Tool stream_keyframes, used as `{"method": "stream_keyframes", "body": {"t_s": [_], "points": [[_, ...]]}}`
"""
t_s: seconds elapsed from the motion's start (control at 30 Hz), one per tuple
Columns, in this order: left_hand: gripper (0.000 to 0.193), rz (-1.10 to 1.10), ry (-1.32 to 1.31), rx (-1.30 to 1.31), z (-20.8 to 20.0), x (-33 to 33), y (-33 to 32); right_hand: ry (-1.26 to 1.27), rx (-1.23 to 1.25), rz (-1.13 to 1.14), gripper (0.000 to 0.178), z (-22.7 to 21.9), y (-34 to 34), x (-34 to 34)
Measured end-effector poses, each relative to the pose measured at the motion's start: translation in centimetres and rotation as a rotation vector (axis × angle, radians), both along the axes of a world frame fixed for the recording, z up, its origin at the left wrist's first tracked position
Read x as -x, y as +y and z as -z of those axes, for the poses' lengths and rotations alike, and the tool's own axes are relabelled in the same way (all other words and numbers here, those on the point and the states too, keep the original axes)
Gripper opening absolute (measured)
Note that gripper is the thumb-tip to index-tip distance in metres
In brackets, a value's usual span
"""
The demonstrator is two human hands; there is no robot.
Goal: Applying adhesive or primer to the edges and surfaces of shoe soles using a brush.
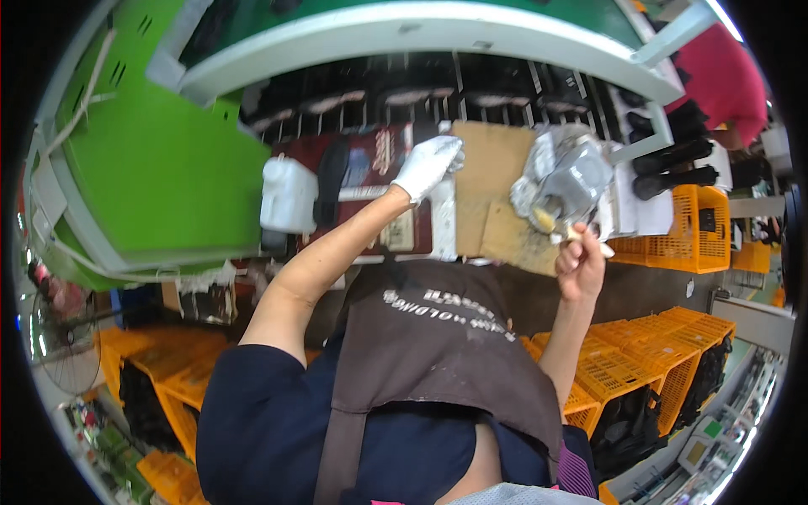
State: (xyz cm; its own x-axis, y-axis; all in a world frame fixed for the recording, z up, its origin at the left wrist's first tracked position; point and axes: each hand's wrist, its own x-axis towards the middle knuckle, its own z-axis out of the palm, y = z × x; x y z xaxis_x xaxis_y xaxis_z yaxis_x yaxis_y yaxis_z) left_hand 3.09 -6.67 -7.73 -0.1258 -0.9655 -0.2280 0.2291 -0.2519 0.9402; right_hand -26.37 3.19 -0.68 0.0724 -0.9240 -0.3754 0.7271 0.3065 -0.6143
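Note:
My left hand point(429, 168), in a white glove, is above the left edge of the brown cardboard sheet point(492, 164). Its fingers are curled; a greyish patch shows at the fingertips, but I cannot make out what they hold. Bare, my right hand point(581, 265) pinches a brush point(545, 220) with pale yellow bristles. Those bristles are at the near opening of a clear plastic container point(579, 175), which is wrapped around with crumpled plastic film. A black shoe sole point(332, 178) lies left of my gloved hand, beside a white plastic jug point(289, 195).
Behind the work surface, a rack holds a row of black items point(421, 80) under a white frame bar point(421, 29). A green panel point(168, 168) stands at left. Orange crates point(619, 362) flank me, with another crate point(703, 227) at right. Black boots point(673, 160) and a person in pink point(724, 76) are far right.

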Motion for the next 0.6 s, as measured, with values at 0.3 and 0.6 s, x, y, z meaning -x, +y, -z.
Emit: {"method": "stream_keyframes", "body": {"t_s": [0.3,0.6], "points": [[0.063,-0.111,-1.567,0.118,4.3,-9.2,11.4,0.017,-0.084,-0.051,0.020,1.6,0.4,-2.7],[0.089,-0.295,-1.823,-0.065,8.0,-13.9,2.4,0.071,-0.042,-0.091,0.022,1.8,-0.2,-2.7]]}}
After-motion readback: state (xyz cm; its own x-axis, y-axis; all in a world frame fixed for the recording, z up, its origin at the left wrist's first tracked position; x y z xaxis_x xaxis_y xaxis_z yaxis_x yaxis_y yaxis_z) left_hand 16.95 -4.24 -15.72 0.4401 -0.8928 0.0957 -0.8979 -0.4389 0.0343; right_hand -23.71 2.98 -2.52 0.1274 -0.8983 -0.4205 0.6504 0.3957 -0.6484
